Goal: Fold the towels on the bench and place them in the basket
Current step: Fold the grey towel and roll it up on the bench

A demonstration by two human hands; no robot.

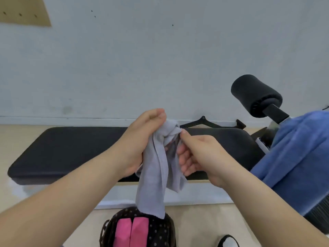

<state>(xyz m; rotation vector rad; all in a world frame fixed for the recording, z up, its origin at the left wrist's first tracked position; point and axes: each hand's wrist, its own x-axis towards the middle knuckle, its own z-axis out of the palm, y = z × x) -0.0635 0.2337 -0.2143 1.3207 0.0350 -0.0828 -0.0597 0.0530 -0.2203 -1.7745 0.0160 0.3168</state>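
Presently both hands, left hand (142,139) and right hand (199,157), fingers gripping grey towel (156,175) above bench (71,148), basket (160,232) below

Bench (71,148) top lies bare leftward; blue towel (293,157) crowds the right.

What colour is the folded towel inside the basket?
Bright pink folded towel, seen best in the head view.

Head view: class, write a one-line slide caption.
Both hands, left hand and right hand, hold a bunched grey towel over the bench.
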